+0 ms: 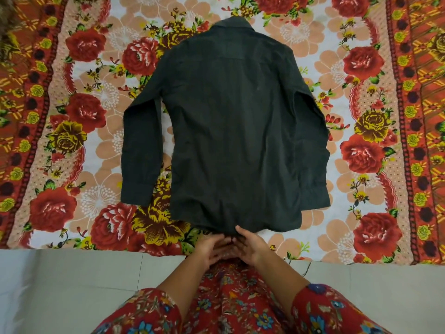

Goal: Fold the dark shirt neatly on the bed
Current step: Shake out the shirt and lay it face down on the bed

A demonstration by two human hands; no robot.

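Touching dark shirt (231, 131) hem, left hand (212, 247), right hand (250, 247), near bed (72, 237) edge

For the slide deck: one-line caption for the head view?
Both hands, left and right, meet at the hem of a dark shirt on a floral bedsheet.

shirt (231, 131) flat on bed (361, 92) — collar away, hem nearest.

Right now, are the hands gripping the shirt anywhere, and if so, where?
Both hands meet at the middle of the dark shirt's bottom hem; the right hand touches it. Whether the left hand or either hand actually pinches cloth cannot be told.
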